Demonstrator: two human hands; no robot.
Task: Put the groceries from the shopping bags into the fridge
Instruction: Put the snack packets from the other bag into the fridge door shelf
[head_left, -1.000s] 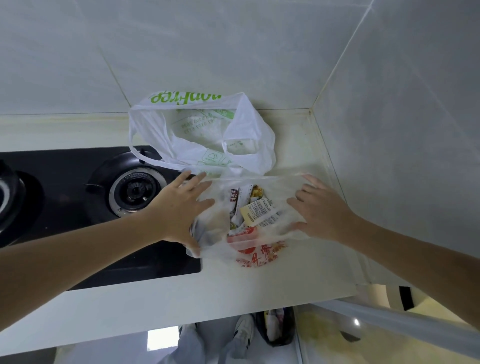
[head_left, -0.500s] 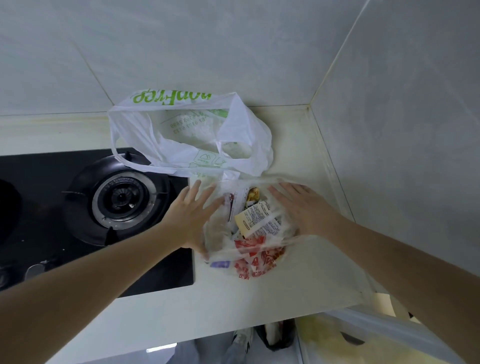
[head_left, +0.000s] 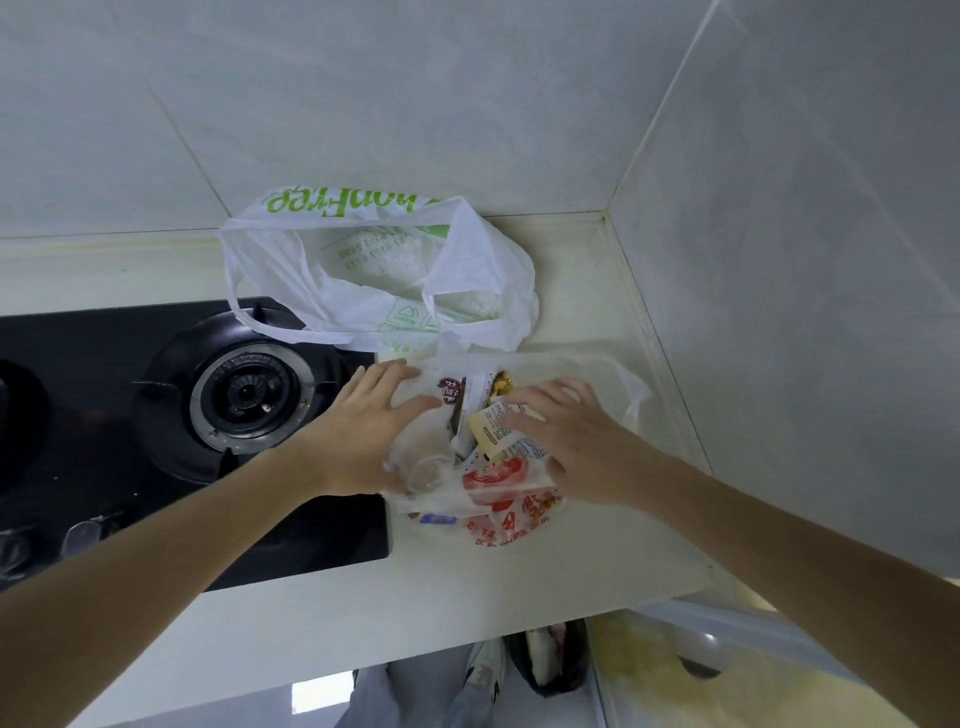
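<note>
A clear plastic bag with red print (head_left: 498, 514) lies on the pale counter (head_left: 363, 613), holding several small food packets (head_left: 496, 431). My left hand (head_left: 363, 431) rests on the bag's left side with fingers straight. Over the bag's mouth my right hand (head_left: 566, 436) reaches in, fingers extended and touching the packets. Behind them a white bag with green lettering (head_left: 384, 270) stands open against the wall.
A black gas hob (head_left: 130, 441) with a round burner (head_left: 249, 395) fills the counter's left. Tiled walls close the back and the right. Below the counter's front edge are the floor, my legs and a dark bag (head_left: 550, 660).
Both hands have closed in on the clear bag. My right hand slid left from the bag's right edge onto the packets. The view shifted slightly.
</note>
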